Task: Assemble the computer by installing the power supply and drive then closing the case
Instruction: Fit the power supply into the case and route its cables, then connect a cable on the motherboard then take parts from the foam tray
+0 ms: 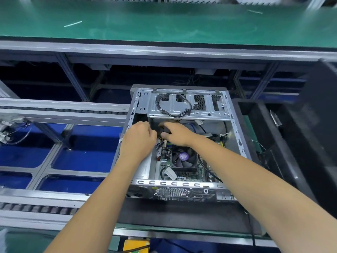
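Observation:
An open grey computer case [237, 128] lies on its side on a dark mat, its motherboard and the CPU fan [183, 158] exposed. A metal drive cage [187, 106] with a looped black cable spans the far end. Both my hands reach into the dark gap under that cage. My left hand [139, 138] is curled at the left wall of the case. My right hand [175, 134] has its fingers bent around a dark part there, perhaps cables or the power supply. What the fingers hold is hidden in shadow.
A black case side panel [284, 143] lies to the right of the case. A roller conveyor with aluminium rails [62, 110] runs to the left over blue surfaces. A green bench top [164, 22] stretches across the back. A yellow object [135, 244] sits below the near edge.

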{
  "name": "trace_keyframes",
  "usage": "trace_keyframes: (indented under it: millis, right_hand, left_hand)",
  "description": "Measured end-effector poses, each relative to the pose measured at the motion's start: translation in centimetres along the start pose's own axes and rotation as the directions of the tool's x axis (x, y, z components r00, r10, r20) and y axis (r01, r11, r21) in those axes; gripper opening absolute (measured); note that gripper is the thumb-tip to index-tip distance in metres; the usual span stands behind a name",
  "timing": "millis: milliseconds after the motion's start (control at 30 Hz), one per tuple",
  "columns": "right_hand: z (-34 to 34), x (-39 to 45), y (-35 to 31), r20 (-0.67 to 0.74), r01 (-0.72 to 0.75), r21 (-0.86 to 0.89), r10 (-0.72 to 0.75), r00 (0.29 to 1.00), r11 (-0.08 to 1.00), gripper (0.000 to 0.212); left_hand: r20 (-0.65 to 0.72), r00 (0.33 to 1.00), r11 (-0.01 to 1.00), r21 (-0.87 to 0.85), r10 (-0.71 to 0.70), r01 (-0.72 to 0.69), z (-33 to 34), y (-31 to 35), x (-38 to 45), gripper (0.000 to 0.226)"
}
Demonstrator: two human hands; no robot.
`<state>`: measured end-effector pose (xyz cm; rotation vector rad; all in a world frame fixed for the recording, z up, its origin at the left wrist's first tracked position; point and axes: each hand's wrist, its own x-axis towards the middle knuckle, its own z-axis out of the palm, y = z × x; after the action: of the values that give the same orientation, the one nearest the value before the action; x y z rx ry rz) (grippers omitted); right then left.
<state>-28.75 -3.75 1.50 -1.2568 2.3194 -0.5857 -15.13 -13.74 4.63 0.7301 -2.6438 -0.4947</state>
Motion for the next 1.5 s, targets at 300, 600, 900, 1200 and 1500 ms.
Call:
trace_keyframes:
  millis: [300,600,900,1200,1500]
  right_hand:
    - [-2.5,-1.6,4.8,0.007,-0.62,-0.336,0.66,0.751,0.709,0.057]
    - [-2.9,-3.6,3.7,-0.228,-0.55,-0.448,0.505,0.832,0.704,0.014]
    - [-6.6,-5.5,-2.5,-0.308,0.077,-0.446,-0.234,0.922,0.892,0.021]
    - [-9.3,-3.1,-1.3,-0.316,-0.005,-0.142,-0.04,0.948,0.99,0.027]
    - [-15.7,-6.2,-0.2,-0.592,0.104,0.581,0.331,0.735,0.807,0.018]
  left_hand:
    - [0.019,1.0,1.0,-0.018,0.012,-0.011,0.0,0.0,0.1,0.034]
    - [0.025,0.999,0.999,-0.027,0.02,-0.019,0.1,-0.1,0.2,0.032]
    - [0.041,0.999,1.0,-0.001,0.028,-0.028,0.2,-0.1,0.3,0.031]
    - [0.049,0.999,1.0,-0.015,0.012,-0.011,0.0,0.0,0.4,0.026]
    - [0.071,0.997,1.0,0.0,0.021,-0.021,-0.4,0.3,0.2,0.028]
